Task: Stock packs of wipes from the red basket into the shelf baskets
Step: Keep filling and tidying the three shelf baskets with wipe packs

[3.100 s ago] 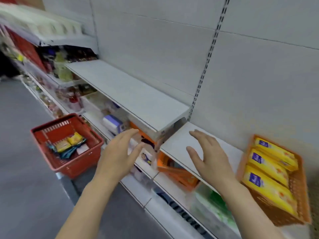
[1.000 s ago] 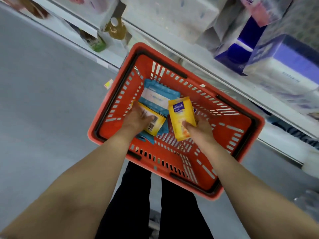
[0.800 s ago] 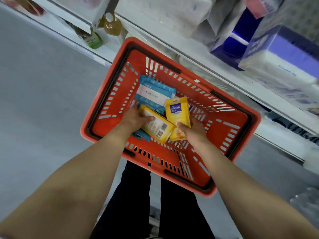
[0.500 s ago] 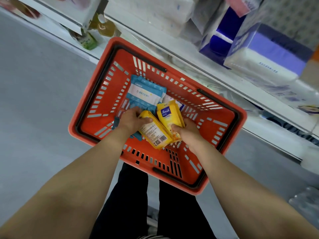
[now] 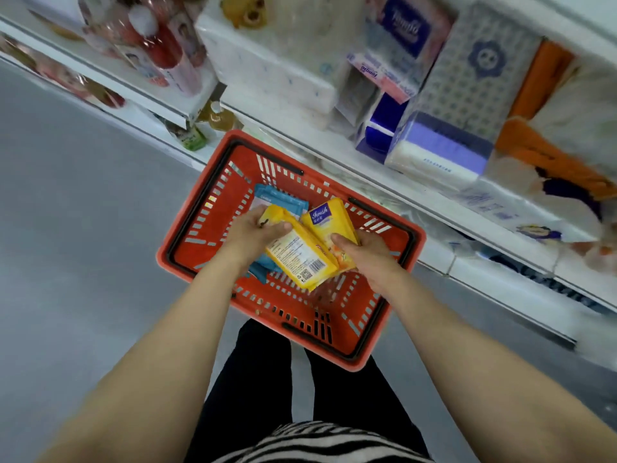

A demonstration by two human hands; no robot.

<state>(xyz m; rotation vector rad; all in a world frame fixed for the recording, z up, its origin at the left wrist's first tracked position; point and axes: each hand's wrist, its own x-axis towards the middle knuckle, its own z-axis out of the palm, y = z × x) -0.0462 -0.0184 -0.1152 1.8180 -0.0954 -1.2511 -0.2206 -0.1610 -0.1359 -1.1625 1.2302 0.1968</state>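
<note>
Hands hold one yellow pack each above the red basket at frame centre: left hand grips the label-side pack, right hand pinches the front-side pack. Better to lift both straight up, clear of the blue packs below.

Stocked shelves are running past my legs.
Tissue packs and pink bottles are sitting on white shelves; grey floor is lying beneath my black trousers.

Your arms are bare to past the elbows; you wear black trousers and a zebra-striped black-and-white top.
</note>
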